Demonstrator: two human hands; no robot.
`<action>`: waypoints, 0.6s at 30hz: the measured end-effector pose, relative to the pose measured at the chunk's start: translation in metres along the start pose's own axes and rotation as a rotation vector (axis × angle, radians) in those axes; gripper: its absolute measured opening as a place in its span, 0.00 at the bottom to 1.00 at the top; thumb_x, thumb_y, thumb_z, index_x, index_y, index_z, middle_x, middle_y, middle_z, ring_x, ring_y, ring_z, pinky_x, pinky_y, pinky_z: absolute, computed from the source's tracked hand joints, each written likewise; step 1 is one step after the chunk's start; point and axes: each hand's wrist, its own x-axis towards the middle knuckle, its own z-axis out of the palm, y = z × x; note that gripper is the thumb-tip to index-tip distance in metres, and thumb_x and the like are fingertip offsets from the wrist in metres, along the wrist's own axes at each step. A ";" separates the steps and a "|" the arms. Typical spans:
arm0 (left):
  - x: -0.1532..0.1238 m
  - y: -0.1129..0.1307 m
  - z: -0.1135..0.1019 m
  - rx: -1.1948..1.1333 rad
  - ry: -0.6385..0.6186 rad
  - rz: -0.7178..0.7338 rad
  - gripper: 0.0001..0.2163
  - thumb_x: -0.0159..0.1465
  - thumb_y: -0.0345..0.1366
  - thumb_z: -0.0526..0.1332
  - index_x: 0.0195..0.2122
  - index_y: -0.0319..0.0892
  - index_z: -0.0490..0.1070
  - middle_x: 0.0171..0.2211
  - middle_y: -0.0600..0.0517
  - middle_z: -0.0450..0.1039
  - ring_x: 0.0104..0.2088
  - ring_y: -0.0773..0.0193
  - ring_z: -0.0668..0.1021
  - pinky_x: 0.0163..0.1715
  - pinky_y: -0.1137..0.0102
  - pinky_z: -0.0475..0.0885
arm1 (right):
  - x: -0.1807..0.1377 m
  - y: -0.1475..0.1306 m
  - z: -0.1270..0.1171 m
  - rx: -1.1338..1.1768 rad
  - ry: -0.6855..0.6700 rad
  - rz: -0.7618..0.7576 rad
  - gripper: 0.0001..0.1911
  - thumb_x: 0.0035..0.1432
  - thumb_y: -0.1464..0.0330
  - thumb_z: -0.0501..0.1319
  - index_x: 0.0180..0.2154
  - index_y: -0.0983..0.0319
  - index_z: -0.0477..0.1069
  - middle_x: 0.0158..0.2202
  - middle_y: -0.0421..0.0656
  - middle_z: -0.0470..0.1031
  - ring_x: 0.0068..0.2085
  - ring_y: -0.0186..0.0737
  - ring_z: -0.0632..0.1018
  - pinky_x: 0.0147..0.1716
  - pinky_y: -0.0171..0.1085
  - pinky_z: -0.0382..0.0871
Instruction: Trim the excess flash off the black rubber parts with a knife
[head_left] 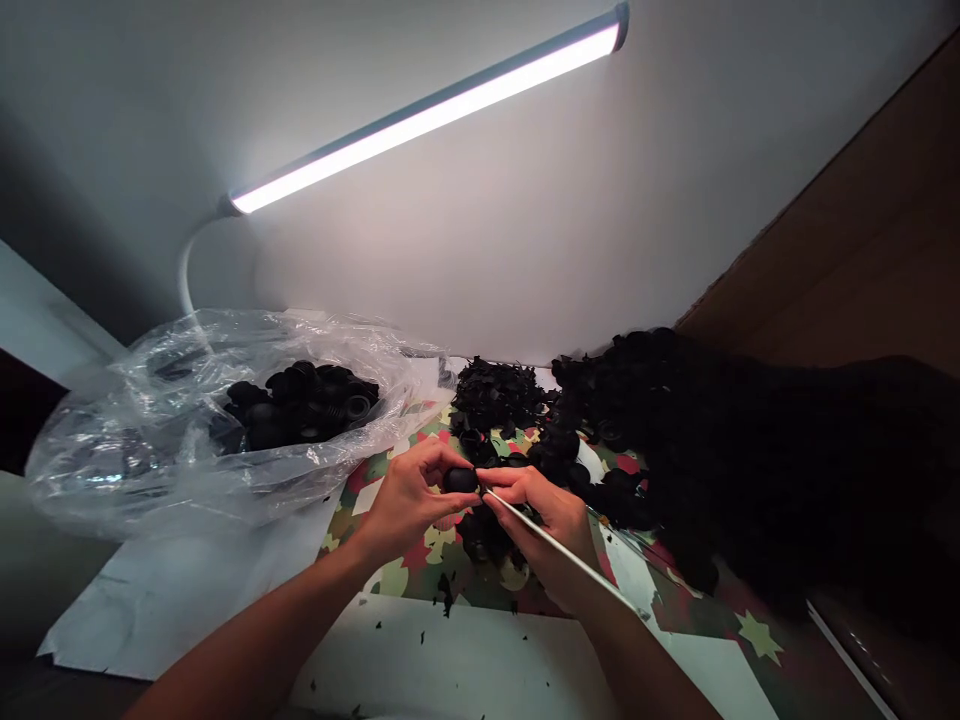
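Note:
My left hand point(409, 490) pinches a small, round black part point(460, 480) between thumb and fingers. Close against it, my right hand point(544, 510) is closed on a thin white stick-like tool point(562, 550), whose near end meets the edge of the black part. The tool's tip is hidden by my fingers. Below and beyond both hands lie loose black scraps point(487, 535) and more rounded black pieces point(559, 445) on a patterned sheet point(405, 580).
At left, a clear plastic bag point(150, 440) holds several black parts point(307, 400). A heap of black shavings point(499, 390) sits behind my hands, and a large black pile point(720, 450) spreads rightward. A lit tube lamp point(435, 115) hangs above; cardboard point(862, 220) stands at right.

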 end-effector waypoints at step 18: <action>-0.002 0.002 -0.002 0.092 -0.038 -0.060 0.06 0.55 0.31 0.71 0.25 0.40 0.75 0.27 0.54 0.68 0.30 0.65 0.71 0.29 0.71 0.64 | 0.000 0.004 -0.002 -0.037 -0.090 -0.104 0.08 0.68 0.68 0.60 0.35 0.57 0.75 0.46 0.44 0.83 0.43 0.44 0.83 0.44 0.42 0.77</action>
